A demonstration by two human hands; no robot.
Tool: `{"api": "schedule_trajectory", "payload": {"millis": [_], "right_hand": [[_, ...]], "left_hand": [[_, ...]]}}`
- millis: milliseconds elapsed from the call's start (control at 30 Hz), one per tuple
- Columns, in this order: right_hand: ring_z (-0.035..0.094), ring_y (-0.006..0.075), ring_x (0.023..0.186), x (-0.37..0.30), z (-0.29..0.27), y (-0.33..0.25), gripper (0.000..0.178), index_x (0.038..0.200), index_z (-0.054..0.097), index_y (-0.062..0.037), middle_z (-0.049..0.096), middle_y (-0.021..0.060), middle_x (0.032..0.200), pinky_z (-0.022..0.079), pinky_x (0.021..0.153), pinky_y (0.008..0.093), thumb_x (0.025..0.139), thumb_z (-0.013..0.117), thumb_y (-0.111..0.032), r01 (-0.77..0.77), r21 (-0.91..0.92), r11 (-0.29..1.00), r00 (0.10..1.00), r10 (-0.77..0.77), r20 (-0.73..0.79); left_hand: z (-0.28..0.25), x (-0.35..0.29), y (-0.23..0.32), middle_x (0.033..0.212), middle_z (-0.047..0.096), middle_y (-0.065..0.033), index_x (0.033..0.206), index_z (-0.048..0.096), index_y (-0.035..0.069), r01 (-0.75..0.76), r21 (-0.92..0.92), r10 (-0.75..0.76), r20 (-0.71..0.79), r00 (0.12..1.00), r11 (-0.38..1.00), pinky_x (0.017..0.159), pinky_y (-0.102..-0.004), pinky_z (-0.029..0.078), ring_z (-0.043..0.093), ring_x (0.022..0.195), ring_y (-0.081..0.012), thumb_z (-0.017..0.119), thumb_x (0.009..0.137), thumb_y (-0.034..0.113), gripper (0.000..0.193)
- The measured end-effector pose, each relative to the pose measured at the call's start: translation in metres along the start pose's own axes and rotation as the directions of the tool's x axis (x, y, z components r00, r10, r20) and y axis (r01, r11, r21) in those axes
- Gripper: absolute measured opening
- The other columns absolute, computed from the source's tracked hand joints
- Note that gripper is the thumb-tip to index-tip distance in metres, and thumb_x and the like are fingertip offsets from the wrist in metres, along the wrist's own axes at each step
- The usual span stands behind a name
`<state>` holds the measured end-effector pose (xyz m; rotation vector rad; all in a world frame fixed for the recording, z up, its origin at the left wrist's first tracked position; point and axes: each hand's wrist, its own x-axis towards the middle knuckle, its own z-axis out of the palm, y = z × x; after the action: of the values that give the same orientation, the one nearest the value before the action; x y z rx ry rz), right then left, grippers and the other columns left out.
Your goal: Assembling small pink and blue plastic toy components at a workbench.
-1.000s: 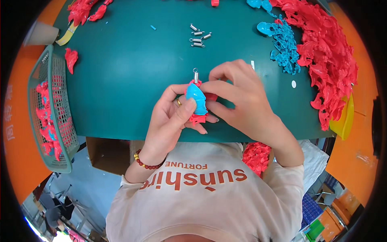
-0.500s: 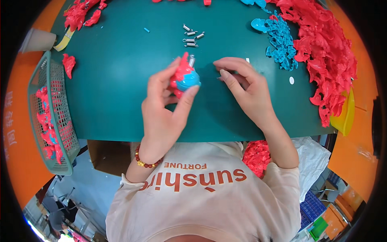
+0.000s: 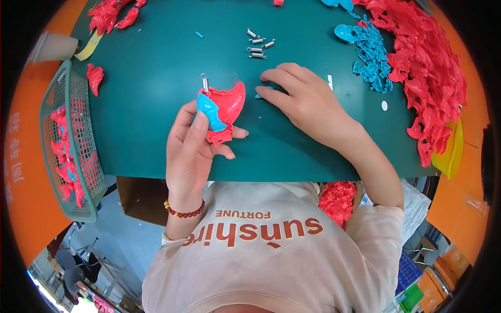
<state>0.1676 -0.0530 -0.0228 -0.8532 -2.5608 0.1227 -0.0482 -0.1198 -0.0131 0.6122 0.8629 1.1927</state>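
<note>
Head view: the left hand (image 3: pixel 189 136) has its grip closed around a red-and-blue shell (image 3: pixel 230 104), a metal spring (image 3: pixel 204 83) at its top, over the green desk (image 3: pixel 141 125). The right hand (image 3: pixel 309 103) meets a small blue piece (image 3: pixel 258 96); whether pinched, I cannot tell. This looks like small-part fitting, calling for steady holding and careful alignment. Beyond lie loose springs (image 3: pixel 256 50); red parts (image 3: pixel 430 62) heap rightward; a mesh basket (image 3: pixel 86 135) stands left, above grey-blue floor (image 3: pixel 124 229).

The person wears a cream T-shirt (image 3: pixel 271 266) and red-beaded bracelet (image 3: pixel 186 214).
</note>
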Motion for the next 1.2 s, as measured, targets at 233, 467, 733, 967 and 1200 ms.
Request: {"api": "schedule_trajectory", "payload": {"millis": [233, 467, 733, 967, 1200], "right_hand": [[0.053, 0.0267, 0.086, -0.014, -0.002, -0.013, 0.025, 0.101, 0.058, -0.0037, 0.053, 0.0102, 0.093, 0.047, 0.072, 0.0358, 0.076, 0.06, 0.0, -0.295, 0.24, 0.925, 0.955, 0.294, 0.04], [0.06, 0.0219, 0.088, -0.006, -0.031, -0.032, 0.018, 0.098, 0.062, -0.0003, 0.063, 0.01, 0.094, 0.043, 0.089, 0.0364, 0.08, 0.061, 0.0, -0.435, 0.682, 0.588, 0.831, 0.554, 0.052], [0.062, 0.0256, 0.098, -0.01, -0.021, -0.035, 0.012, 0.087, 0.066, -0.0005, 0.067, 0.0096, 0.093, 0.036, 0.098, 0.0469, 0.075, 0.064, 0.003, -0.27, 0.667, 0.694, 0.906, 0.418, -0.069], [0.064, 0.02, 0.087, -0.005, -0.04, -0.029, 0.017, 0.088, 0.066, -0.0012, 0.068, 0.006, 0.088, 0.037, 0.099, 0.043, 0.071, 0.068, 0.001, -0.353, 0.584, 0.731, 0.924, 0.37, 0.096], [0.064, 0.0154, 0.08, -0.012, -0.04, -0.019, 0.027, 0.096, 0.065, -0.0014, 0.067, 0.0058, 0.087, 0.036, 0.101, 0.0375, 0.07, 0.07, 0.0, -0.541, 0.749, 0.383, 0.825, 0.417, 0.382]], "left_hand": [[0.003, -0.002, -0.002, 0.111, 0.055, -0.0199, 0.12, 0.039, -0.002, 0.126, -0.108, -0.118, 0.074, 0.99, 0.986, 0.053, -0.028, 0.056, 0.065, 0.084, -0.0296, 0.043, 0.095, 0.025, 0.037], [0.012, -0.008, -0.006, 0.108, 0.056, -0.0189, 0.12, 0.039, -0.002, 0.249, -0.138, -0.23, 0.142, 0.963, 0.958, 0.053, -0.0278, 0.056, 0.065, 0.083, -0.0292, 0.043, 0.095, 0.028, 0.04], [0.022, -0.01, -0.002, 0.1, 0.059, -0.0179, 0.119, 0.04, -0.002, 0.304, -0.174, -0.273, 0.182, 0.945, 0.937, 0.048, -0.0266, 0.054, 0.066, 0.077, -0.028, 0.046, 0.094, 0.028, 0.039], [0.016, -0.01, -0.001, 0.089, 0.062, -0.0166, 0.114, 0.042, -0.004, 0.205, 0.049, -0.21, 0.183, 0.96, 0.978, 0.042, -0.0236, 0.05, 0.066, 0.07, -0.0251, 0.053, 0.09, 0.018, 0.034], [0.008, 0.001, -0.004, 0.091, 0.062, -0.0178, 0.115, 0.04, -0.004, 0.287, 0.082, -0.297, 0.348, 0.889, 0.954, 0.041, -0.0231, 0.049, 0.066, 0.07, -0.0258, 0.054, 0.089, 0.017, 0.036]]}}
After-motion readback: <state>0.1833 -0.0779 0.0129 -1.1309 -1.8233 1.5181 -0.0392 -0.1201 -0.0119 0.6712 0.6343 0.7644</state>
